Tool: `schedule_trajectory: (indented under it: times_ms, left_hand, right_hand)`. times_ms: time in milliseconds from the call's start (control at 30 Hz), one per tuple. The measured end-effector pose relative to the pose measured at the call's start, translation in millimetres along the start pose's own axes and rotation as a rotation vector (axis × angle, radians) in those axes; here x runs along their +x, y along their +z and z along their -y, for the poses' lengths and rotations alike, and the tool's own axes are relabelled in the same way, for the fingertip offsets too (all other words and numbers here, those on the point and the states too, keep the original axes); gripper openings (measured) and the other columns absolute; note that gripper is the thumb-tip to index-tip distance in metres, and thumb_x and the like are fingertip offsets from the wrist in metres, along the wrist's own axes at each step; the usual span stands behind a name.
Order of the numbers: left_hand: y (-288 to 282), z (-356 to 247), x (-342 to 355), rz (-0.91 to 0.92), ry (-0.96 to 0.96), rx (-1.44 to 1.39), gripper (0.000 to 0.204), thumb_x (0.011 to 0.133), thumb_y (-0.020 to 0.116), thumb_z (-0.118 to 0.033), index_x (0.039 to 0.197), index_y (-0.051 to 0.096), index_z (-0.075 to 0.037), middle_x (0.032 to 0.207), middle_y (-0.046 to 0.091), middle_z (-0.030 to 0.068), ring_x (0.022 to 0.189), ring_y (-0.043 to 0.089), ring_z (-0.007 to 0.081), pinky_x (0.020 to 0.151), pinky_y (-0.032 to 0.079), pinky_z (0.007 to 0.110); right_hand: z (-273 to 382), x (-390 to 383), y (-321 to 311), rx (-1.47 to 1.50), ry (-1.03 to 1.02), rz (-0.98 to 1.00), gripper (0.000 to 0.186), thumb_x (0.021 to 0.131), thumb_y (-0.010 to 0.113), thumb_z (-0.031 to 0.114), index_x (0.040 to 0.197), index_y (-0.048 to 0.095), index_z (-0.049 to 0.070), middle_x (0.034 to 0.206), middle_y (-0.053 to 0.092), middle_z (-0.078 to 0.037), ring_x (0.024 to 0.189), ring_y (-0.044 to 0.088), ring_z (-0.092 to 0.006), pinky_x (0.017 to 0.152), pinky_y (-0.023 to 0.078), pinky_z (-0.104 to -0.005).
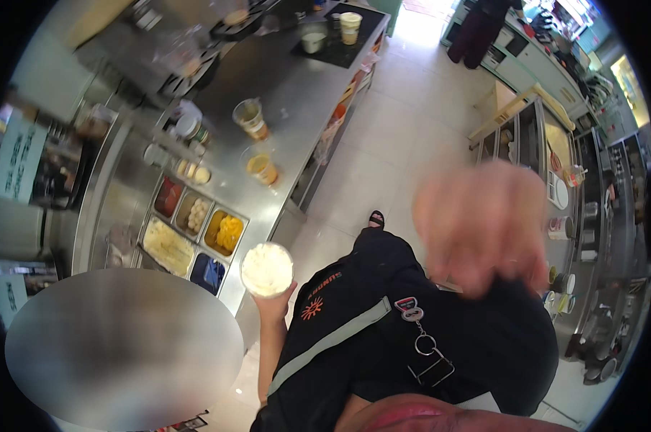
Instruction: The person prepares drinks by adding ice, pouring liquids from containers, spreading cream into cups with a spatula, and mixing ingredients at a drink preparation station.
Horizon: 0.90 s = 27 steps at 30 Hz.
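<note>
While the left hand holds a cup of white topping, the right hand hangs blurred, well apart from it.

From the right hand, the cup lies between 8 and 9 o'clock; the left hand is the nearer, touching it from 6 o'clock. The left grip is closed round the cup's side, most of its fingers hidden behind it; I cannot tell whether the right grip is spread or pressed together. The cup's mouth faces the view, so its long axis seems to run away from the eye. It is just beside the edge of the desk, with yellow pieces at 10 to 11 o'clock of it and two clear tumblers near 12.
</note>
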State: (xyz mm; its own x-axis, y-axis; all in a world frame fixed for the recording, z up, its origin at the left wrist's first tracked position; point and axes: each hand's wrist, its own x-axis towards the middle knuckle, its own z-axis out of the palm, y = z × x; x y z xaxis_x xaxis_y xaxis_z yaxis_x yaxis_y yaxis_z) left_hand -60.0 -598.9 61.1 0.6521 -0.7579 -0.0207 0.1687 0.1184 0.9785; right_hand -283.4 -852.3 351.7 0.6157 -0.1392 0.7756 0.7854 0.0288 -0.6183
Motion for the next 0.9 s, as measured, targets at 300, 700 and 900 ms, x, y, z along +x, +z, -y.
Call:
schedule_trajectory:
  times_ms: [300,700,900]
  left_hand:
    - [235,23,171,0.282,0.087,-0.061,0.083,0.068,0.089,-0.006,0.138,0.043,0.002,0.126,0.06,0.0102,0.115,0.059,0.0204,0.099,0.048,0.034]
    - [476,93,405,0.474,0.053,-0.006,0.067,0.077,0.08,-0.003,0.133,0.044,0.003,0.109,0.066,0.0093,0.096,0.065,0.0169,0.085,0.053,0.033]
    - [566,191,577,0.452,0.176,0.123,0.073,0.075,0.081,-0.002,0.136,0.041,0.003,0.127,0.058,0.0111,0.116,0.058,0.019,0.1,0.046,0.034]
  right_hand:
    - [111,-12,-123,-0.148,-0.107,0.13,0.03,0.098,0.062,0.027,0.074,0.06,0.01,0.101,0.071,-0.011,0.084,0.065,-0.0242,0.063,0.046,-0.0315]
    - [118,2,-375,-0.179,-0.216,-0.04,0.038,0.097,0.063,0.037,0.071,0.061,0.008,0.099,0.071,-0.011,0.085,0.066,-0.0253,0.058,0.046,-0.0298]
    - [109,-26,-530,-0.416,0.13,-0.099,0.036,0.098,0.058,0.035,0.089,0.061,0.0,0.097,0.065,-0.017,0.079,0.066,-0.0304,0.069,0.053,-0.0408]
